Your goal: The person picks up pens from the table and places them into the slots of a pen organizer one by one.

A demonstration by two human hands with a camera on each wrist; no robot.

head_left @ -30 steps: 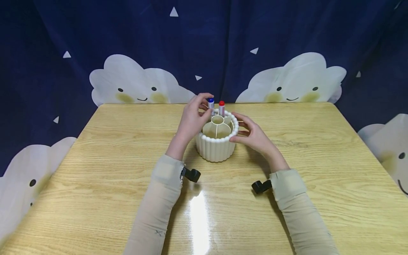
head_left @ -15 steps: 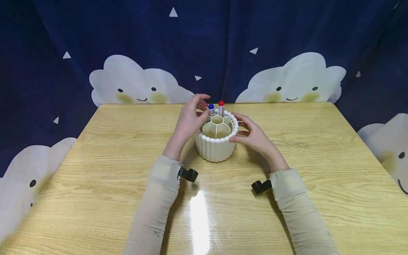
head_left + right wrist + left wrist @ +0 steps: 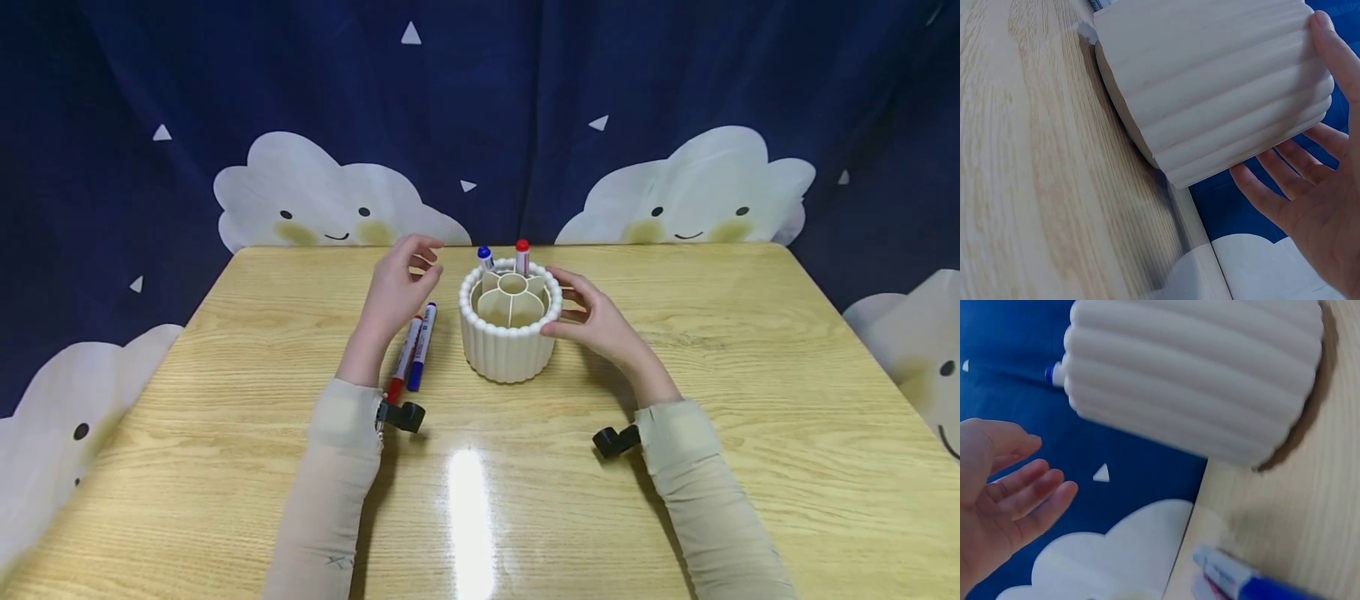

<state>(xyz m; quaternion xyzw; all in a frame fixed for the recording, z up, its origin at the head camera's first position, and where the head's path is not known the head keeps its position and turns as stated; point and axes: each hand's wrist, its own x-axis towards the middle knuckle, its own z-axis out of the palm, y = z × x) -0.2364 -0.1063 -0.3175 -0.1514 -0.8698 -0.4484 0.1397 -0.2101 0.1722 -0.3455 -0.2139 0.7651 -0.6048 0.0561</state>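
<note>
A cream ribbed pen holder [image 3: 507, 354] with a beaded rim and several compartments stands upright on the table. A blue-capped marker [image 3: 485, 257] leans in a back compartment, and a red-capped marker [image 3: 522, 257] stands beside it. My right hand [image 3: 596, 317] holds the holder's right side, thumb at the front and fingers round the back; the right wrist view shows the fingertips along its ribbed wall [image 3: 1229, 81]. My left hand [image 3: 397, 283] hovers to the left of the holder, fingers loosely bent around nothing. Below it lie a red marker [image 3: 406, 354] and a blue marker [image 3: 423, 346], side by side.
The wooden table [image 3: 562, 517] ends at a back edge just behind the holder. A dark blue curtain [image 3: 510, 100] with white clouds hangs behind it. Each wrist carries a small black camera, the left one [image 3: 405, 417] close to the lying red marker.
The blue-capped marker has sunk into the holder and been let go, now leaning left. My left hand has moved away leftward, uncovering the two lying markers. The right hand stays put.
</note>
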